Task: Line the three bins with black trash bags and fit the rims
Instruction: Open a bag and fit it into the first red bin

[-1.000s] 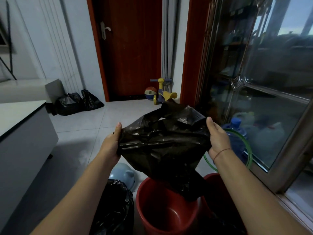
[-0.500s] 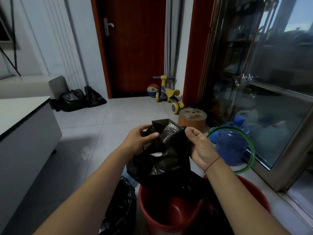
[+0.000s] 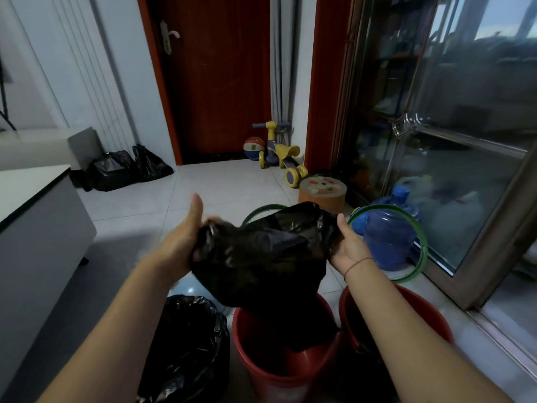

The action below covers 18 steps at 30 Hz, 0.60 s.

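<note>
Overhead, both hands grip a black trash bag (image 3: 261, 257): left hand (image 3: 183, 242) and right hand (image 3: 347, 245) clutch opposite edges, its tail hanging into the middle red bin (image 3: 279, 370). Pale floor tiles (image 3: 203, 193) run to a red-brown door (image 3: 220, 77); a lined bin (image 3: 189, 347) stands left

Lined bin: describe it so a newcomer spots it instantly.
Start at the three bins on the tiled floor nearest the camera. Take the leftmost bin, beside the grey cabinet. Only it is wrapped in crinkled black plastic; the two red plastic buckets beside it show bare rims.
</note>
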Each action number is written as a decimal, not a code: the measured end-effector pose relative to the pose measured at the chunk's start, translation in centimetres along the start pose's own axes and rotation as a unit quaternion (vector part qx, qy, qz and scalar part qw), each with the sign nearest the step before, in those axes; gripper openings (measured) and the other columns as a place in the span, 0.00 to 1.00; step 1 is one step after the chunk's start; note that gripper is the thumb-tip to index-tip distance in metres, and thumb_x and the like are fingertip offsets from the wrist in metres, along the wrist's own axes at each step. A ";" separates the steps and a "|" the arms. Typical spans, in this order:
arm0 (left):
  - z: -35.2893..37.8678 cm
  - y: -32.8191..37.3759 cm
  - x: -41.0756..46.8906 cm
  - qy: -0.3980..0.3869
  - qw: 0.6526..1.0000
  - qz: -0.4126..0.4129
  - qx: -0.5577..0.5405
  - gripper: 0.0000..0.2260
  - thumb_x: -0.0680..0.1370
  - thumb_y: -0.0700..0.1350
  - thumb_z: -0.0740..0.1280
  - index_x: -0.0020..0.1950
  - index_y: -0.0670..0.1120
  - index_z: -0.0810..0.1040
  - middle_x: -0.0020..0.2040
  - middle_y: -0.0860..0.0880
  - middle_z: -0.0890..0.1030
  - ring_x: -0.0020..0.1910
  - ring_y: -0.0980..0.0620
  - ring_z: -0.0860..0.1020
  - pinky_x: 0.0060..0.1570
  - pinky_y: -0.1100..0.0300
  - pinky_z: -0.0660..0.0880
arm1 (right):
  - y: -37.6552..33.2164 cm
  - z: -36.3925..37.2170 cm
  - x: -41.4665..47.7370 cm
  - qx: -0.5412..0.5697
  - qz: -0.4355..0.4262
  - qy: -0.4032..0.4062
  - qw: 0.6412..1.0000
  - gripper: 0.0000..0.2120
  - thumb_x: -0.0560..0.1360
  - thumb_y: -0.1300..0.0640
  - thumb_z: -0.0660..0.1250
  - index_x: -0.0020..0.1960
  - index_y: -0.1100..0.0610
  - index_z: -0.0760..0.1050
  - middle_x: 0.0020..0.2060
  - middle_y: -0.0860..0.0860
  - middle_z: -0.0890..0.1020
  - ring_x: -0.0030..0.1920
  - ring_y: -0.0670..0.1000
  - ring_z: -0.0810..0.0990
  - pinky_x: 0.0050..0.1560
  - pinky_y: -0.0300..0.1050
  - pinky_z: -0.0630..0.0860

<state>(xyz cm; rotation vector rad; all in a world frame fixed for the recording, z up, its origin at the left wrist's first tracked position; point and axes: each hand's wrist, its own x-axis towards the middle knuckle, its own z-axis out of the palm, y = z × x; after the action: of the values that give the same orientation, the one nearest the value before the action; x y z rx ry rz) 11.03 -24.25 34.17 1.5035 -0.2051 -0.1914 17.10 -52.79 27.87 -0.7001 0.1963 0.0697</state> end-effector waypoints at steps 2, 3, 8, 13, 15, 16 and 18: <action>0.4 -1.4 -1.0 -0.001 0.982 -0.087 0.169 0.39 0.57 0.82 0.52 0.29 0.49 0.83 0.24 0.52 0.80 0.24 0.58 0.78 0.25 0.70 0.72 | -0.1 0.0 0.2 -0.002 0.006 0.001 1.000 0.20 0.80 0.52 0.59 0.68 0.61 0.70 0.64 0.60 0.75 0.63 0.58 0.74 0.60 0.54 0.71; 0.5 -2.1 -1.0 0.015 0.967 -0.109 0.229 0.40 0.59 0.81 0.48 0.29 0.49 0.83 0.26 0.55 0.81 0.25 0.60 0.78 0.26 0.73 0.71 | 0.2 0.0 0.3 -0.005 0.018 -0.001 1.000 0.19 0.80 0.51 0.58 0.65 0.61 0.72 0.62 0.58 0.77 0.60 0.58 0.76 0.58 0.53 0.72; 1.5 -5.3 1.3 0.169 0.945 0.006 0.279 0.37 0.73 0.72 0.49 0.37 0.42 0.81 0.38 0.46 0.82 0.42 0.49 0.80 0.49 0.56 0.73 | 2.2 0.1 0.1 -0.050 0.059 -0.023 0.997 0.19 0.78 0.45 0.58 0.54 0.59 0.78 0.44 0.58 0.86 0.46 0.56 0.84 0.51 0.53 0.75; 3.1 -8.6 2.3 0.136 0.938 -0.045 0.317 0.34 0.69 0.73 0.58 0.47 0.43 0.81 0.64 0.39 0.75 0.63 0.40 0.73 0.66 0.44 0.67 | 3.1 -0.5 -0.1 -0.043 0.047 -0.035 0.997 0.21 0.78 0.44 0.59 0.51 0.60 0.80 0.44 0.58 0.86 0.46 0.57 0.84 0.47 0.53 0.77; 3.5 -9.8 1.3 0.098 0.950 -0.102 0.279 0.44 0.60 0.80 0.56 0.51 0.44 0.82 0.57 0.44 0.82 0.58 0.46 0.79 0.63 0.50 0.72 | 3.3 -1.3 -0.1 -0.040 0.044 -0.036 0.998 0.25 0.78 0.42 0.58 0.46 0.60 0.84 0.44 0.59 0.86 0.45 0.57 0.85 0.46 0.52 0.79; 3.7 -10.6 0.8 0.085 0.946 -0.121 0.288 0.45 0.58 0.82 0.54 0.49 0.45 0.83 0.51 0.45 0.84 0.53 0.48 0.81 0.60 0.51 0.74 | 3.4 -1.9 -0.1 -0.041 0.049 -0.032 0.997 0.26 0.78 0.42 0.57 0.44 0.60 0.85 0.45 0.59 0.86 0.45 0.57 0.85 0.46 0.52 0.79; 4.4 -12.0 0.2 0.071 0.934 -0.143 0.318 0.42 0.62 0.81 0.51 0.48 0.49 0.83 0.49 0.46 0.85 0.53 0.48 0.81 0.62 0.49 0.72 | 3.9 -3.4 -0.2 -0.053 0.056 -0.011 0.997 0.27 0.78 0.42 0.57 0.45 0.62 0.84 0.43 0.59 0.85 0.42 0.56 0.85 0.44 0.51 0.80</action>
<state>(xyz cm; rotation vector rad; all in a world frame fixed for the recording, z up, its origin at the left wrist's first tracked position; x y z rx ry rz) 10.11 -29.24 22.39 2.1866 0.0852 -0.2623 15.92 -51.99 22.91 -0.7927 0.2123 0.1960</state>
